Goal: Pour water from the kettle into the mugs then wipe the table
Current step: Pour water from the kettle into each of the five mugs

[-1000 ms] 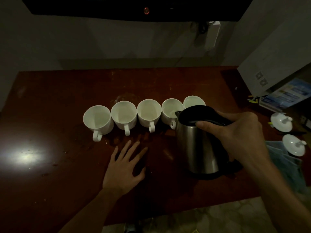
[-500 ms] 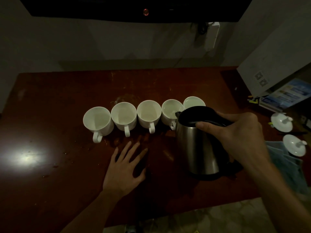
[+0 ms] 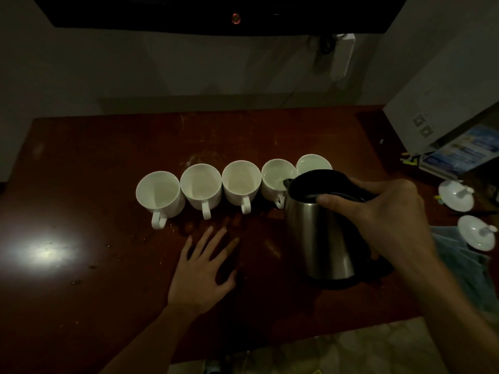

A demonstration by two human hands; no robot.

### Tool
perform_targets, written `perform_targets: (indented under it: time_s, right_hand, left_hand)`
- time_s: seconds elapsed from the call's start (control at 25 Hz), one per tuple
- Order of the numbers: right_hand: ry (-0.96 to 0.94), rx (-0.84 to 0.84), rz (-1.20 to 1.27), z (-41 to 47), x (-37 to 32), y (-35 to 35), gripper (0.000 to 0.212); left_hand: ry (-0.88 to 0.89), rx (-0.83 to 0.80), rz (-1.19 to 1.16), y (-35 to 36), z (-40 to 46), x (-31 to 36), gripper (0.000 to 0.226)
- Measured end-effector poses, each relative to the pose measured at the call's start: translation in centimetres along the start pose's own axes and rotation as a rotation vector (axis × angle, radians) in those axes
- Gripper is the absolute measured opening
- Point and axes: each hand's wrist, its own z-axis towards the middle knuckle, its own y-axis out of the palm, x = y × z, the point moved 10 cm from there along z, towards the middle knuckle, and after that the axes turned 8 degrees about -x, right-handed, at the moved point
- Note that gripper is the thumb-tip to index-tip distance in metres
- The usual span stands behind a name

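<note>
nothing here is showing writing clear enough to read. the blue printed leaflets (image 3: 459, 151) at the right edge of the table (image 3: 108, 163) are carrying rows of print, but it is blurring into pale bands in the dim light. the grey box (image 3: 442, 103) leaning above them is bearing two small square marks (image 3: 422, 125) on its face, too small to make out as signs or codes. the steel kettle (image 3: 320, 238) and the white mugs (image 3: 240, 182) are showing no label or brand, and the dark screen (image 3: 216, 12) on the wall is only glowing with one red light (image 3: 235, 18)
</note>
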Motion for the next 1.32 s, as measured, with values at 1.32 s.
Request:
perform_targets:
  time_s: [1.32]
  right_hand:
    - [-0.045,-0.034,-0.011,0.18,-0.88,-0.03,0.079]
  left_hand:
    - [-0.008,-0.016,0.012,0.08,0.09,-0.16,0.068]
